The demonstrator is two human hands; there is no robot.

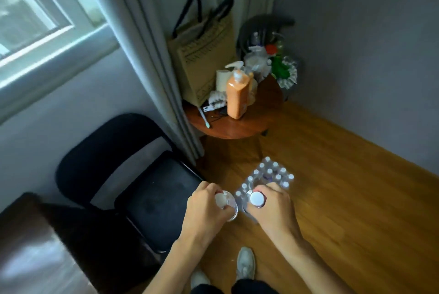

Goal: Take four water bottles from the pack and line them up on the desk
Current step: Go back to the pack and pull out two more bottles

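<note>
A shrink-wrapped pack of water bottles (270,173) with white caps stands on the wooden floor ahead of me. My left hand (204,206) is shut on a clear water bottle (225,202), held by its neck above the floor just left of the pack. My right hand (273,208) is shut on a second water bottle (257,198), its white cap facing the camera, over the near end of the pack. The dark wooden desk (28,246) lies at the lower left, with no bottles on the part I can see.
A black folding chair (133,182) stands between the desk and the pack. Behind it hangs a grey curtain (156,56). A small round table (237,122) holds a woven bag, an orange pump bottle and clutter. My shoes (245,263) are below my hands.
</note>
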